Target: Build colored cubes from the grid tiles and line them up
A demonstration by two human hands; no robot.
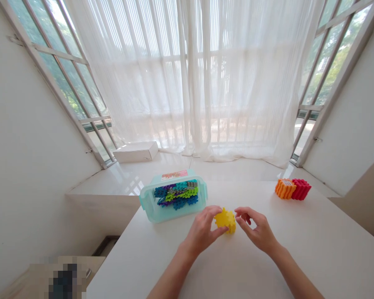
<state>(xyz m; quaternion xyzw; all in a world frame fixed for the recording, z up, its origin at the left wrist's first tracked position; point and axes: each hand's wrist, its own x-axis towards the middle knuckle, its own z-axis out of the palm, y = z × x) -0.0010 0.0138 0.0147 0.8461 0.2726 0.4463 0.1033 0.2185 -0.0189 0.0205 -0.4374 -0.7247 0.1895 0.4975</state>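
A yellow cube of interlocking plastic building pieces [226, 220] stands on the white table [318, 253] between my hands. My left hand [202, 230] grips its left side, with the thumb along the lower edge. My right hand [255, 229] is close to the cube's right side with its fingers apart and holds nothing. A clear teal-lidded plastic box [173, 199] lies beyond my hands, filled with blue, purple, green and grey interlocking pieces [177, 196].
Beyond the table's right side stand an orange block [285, 189] and a red block [301, 189], joined or touching. A white cardboard box [136, 151] sits on the glossy white sill [162, 174] before sheer white curtains [190, 83]. A blurred object [65, 280] is at lower left.
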